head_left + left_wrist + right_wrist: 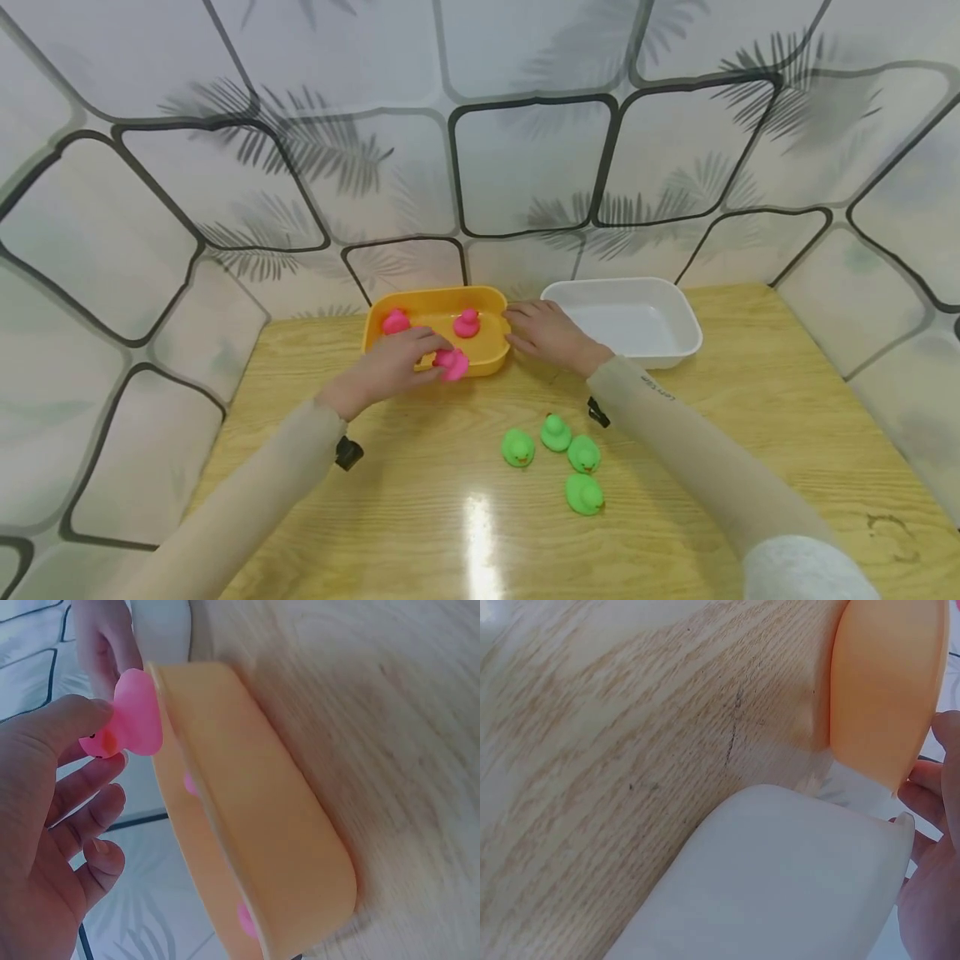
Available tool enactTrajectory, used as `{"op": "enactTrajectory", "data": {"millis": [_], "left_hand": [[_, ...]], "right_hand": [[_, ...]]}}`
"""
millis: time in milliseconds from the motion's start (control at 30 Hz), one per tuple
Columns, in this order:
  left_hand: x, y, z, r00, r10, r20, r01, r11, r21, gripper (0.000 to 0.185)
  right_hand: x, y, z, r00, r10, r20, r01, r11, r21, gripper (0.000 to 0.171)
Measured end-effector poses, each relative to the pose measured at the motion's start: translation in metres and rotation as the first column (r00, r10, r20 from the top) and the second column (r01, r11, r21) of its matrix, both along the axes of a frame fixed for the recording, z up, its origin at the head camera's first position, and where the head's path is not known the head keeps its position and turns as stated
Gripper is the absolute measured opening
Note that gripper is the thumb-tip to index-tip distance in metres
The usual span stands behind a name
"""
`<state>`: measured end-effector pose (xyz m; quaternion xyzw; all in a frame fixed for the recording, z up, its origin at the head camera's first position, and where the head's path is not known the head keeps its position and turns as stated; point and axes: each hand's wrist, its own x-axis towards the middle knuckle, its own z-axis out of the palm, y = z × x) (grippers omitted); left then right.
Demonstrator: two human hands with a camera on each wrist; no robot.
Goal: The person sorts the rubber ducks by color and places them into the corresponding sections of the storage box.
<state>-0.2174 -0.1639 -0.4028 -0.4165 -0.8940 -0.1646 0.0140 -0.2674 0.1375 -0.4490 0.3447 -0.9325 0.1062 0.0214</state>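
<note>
We see our left hand (390, 367) pinching a small pink rubber duck (452, 363) by its body at the near rim of the orange plastic tray (491, 360), at the table's far edge. It looks light, soft and squeezable, so its rounded body suits a grip. We count three pink ducks, four green rubber ducks (555, 432), one white plastic tray (678, 346). Our right hand (547, 333) rests relaxed on the orange tray's right rim.

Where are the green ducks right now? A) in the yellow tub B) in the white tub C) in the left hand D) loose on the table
D: the four green ducks sit clustered on the wooden table, in front of the yellow tub and outside the white tub.
</note>
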Motion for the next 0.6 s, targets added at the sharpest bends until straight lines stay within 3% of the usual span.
{"op": "enactTrajectory", "data": {"millis": [600], "left_hand": [[-0.041,0.000,0.013,0.986,0.155,0.063,-0.147,0.983,-0.113,0.028]], "right_hand": [[0.000,0.000,0.001,1.000,-0.004,0.009,0.004,1.000,-0.013,0.048]]}}
